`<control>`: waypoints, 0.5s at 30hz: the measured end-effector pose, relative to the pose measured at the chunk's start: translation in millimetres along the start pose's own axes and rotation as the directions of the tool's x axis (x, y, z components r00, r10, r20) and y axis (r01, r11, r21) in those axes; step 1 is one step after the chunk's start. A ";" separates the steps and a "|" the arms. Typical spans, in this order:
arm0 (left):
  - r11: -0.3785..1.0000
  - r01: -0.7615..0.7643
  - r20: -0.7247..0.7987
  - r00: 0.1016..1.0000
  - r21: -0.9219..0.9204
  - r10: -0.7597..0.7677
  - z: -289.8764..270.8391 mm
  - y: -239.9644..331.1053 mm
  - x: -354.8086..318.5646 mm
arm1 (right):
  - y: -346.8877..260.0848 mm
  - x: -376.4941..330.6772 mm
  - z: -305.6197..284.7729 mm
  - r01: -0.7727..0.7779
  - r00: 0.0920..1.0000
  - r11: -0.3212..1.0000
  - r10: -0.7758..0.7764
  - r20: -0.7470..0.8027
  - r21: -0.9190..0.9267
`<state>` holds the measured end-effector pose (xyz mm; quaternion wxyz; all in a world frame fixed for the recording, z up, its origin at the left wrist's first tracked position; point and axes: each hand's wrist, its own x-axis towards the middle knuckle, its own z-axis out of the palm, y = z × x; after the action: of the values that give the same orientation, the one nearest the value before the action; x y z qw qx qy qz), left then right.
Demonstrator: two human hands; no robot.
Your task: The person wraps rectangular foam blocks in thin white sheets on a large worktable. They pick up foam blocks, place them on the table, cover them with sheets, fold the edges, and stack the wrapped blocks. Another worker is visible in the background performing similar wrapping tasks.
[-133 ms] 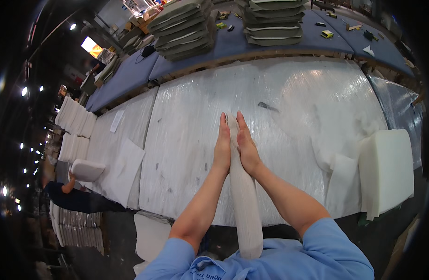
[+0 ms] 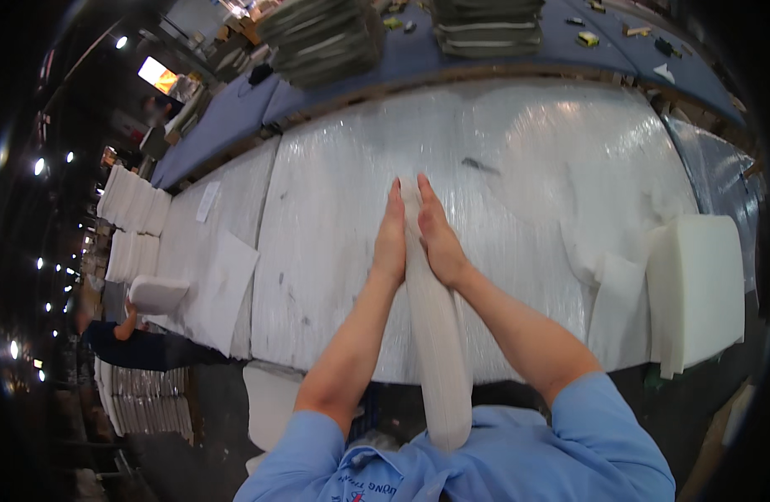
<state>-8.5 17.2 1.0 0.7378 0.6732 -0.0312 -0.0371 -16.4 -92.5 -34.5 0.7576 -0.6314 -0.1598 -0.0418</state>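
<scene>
Nearest the body, a long narrow white stack of folded sheets (image 2: 439, 335) runs from the person's blue shirt out over the edge of the table (image 2: 318, 217), its near end hanging off toward the chest. The left hand (image 2: 391, 243) and right hand (image 2: 435, 238) press flat against its two long sides at the far end, fingers straight, palms squeezing rather than curled round it. The stack looks even and tightly aligned, so the squaring seems well along; it has not yet been set down or moved aside. Further right lie a thick white foam block (image 2: 703, 284) and loose white pieces (image 2: 615, 301); left, more white sheets (image 2: 222, 284); beyond, grey folded piles (image 2: 318, 38)
</scene>
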 end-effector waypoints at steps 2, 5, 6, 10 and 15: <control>0.998 0.060 -0.003 0.998 -0.021 -0.060 -15.4 -13.0 -12.4 | -6.3 -17.3 14.0 -0.155 0.987 0.983 0.149 0.064 0.101; 0.996 0.057 0.051 0.997 0.071 -0.061 7.2 3.2 -0.6 | 4.1 -14.0 -6.2 -0.146 0.985 0.981 0.133 0.107 0.126; 0.994 0.060 0.047 0.997 0.097 -0.065 12.0 7.4 1.5 | 4.7 -13.9 -6.4 -0.133 0.988 0.983 0.121 0.098 0.125; 0.988 0.069 -0.021 0.998 0.140 -0.066 22.9 17.1 -2.1 | 1.9 -18.5 -13.2 -0.136 0.986 0.987 0.126 0.112 0.082; 1.000 -0.002 -0.175 0.984 0.018 0.005 -5.3 -3.0 -41.9 | -1.2 -70.0 4.0 -0.148 0.976 0.988 0.152 0.154 -0.040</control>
<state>-49.7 26.3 -2.3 0.7319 0.6802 0.0324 0.0238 -83.7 -98.5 -53.4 0.7346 -0.6538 -0.1702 0.0629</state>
